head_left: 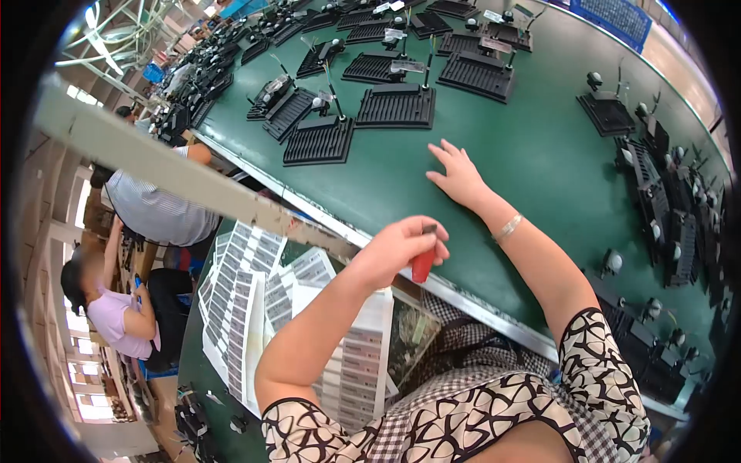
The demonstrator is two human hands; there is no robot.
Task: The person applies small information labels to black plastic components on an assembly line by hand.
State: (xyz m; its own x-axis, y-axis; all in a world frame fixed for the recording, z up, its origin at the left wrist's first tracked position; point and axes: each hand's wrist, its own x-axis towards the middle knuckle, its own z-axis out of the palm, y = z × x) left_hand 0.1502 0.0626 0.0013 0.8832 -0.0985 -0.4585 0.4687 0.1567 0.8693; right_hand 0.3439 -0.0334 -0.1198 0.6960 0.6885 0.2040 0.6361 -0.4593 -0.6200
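My left hand [397, 251] is closed around a small red-handled tool [421, 267] near the table's front edge. A dark end of the tool shows above the fingers; its exact kind is hard to make out. My right hand [461, 179], with a bracelet on the wrist, reaches over the green table [509, 139] with its fingers spread and nothing in them. Nearest to it is a black ribbed lamp housing [396, 106] with an upright stalk and wires. Another black ribbed housing [318, 141] lies to the left of that one.
More black housings [477, 75] crowd the table's far side, and a pile [668, 201] lies on the right. Printed label sheets [247, 293] rest left of me beside a pale metal bar [185, 174]. Two seated people [123, 316] work at the left. A blue crate [614, 19] stands far back.
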